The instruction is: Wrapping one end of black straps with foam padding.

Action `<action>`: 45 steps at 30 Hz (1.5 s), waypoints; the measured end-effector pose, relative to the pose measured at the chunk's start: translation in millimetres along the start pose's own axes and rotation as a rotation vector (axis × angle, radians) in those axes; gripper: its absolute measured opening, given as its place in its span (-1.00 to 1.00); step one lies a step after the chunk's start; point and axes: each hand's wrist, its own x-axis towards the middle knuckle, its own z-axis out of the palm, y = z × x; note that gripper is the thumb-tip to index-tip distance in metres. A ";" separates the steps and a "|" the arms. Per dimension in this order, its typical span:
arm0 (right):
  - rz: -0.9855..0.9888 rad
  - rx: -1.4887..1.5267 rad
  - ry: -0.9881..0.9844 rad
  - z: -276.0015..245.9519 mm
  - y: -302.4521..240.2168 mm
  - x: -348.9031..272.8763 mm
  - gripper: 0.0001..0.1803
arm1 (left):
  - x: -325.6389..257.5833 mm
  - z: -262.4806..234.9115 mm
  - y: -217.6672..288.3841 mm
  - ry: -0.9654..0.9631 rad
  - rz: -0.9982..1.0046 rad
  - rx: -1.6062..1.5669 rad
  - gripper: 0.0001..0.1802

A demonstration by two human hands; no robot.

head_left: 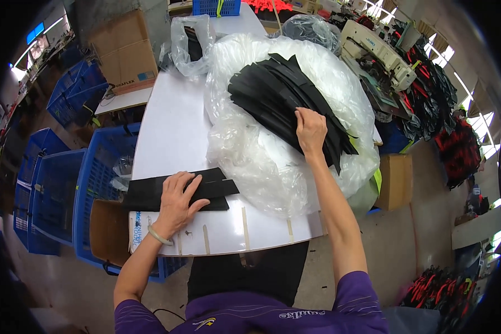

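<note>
My left hand [177, 200] lies with its fingers spread on a small stack of black fabric strips [145, 192] at the table's near left. A strip or two in that stack stick out to the right of my hand. My right hand [312, 131] is closed, thumb against fingers, at the near edge of a large fanned pile of black fabric strips [270, 89]. It appears to pinch one strip there; the fingertips partly hide it. Under the pile spreads a big crumpled clear plastic bag [242, 153], which rests on the white table [172, 117].
Blue plastic crates [61, 195] stand along the left, with an open cardboard box [108, 231] by the table's corner. Another carton [396, 181] sits to the right. A sewing machine [378, 53] is at the far right, near hanging black and red pieces [456, 150].
</note>
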 end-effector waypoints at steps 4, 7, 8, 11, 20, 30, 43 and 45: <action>0.158 0.438 0.005 -51.3 -65.5 16.8 -0.82 | 35.4 0.5 48.1 0.070 -0.292 -0.848 -0.47; 0.296 0.661 -0.394 -101.0 -110.3 5.8 -0.85 | 78.1 4.9 83.7 0.115 -0.538 -1.520 -0.43; 0.319 0.703 -0.464 -115.8 -117.9 -0.9 -0.84 | 90.3 11.9 90.2 0.151 -0.516 -1.668 -0.49; 0.415 0.795 -0.560 -126.0 -125.9 -28.3 -0.82 | 99.9 17.4 111.4 0.310 -0.582 -1.949 -0.68; 0.753 0.984 -0.670 -146.0 -124.3 -89.1 -0.85 | 73.2 25.7 127.8 0.397 -0.739 -1.798 -0.81; 0.490 0.792 -0.502 -131.6 -145.7 -125.9 -0.84 | 71.4 27.5 143.2 0.468 -0.927 -2.008 -0.67; 0.586 0.963 -0.479 -133.6 -147.1 -126.1 -0.49 | 69.0 35.3 132.4 0.312 -0.643 -2.089 -0.64; 0.634 0.917 -0.522 -135.9 -151.0 -126.6 -0.54 | 66.3 37.9 132.9 0.305 -0.731 -2.020 -0.66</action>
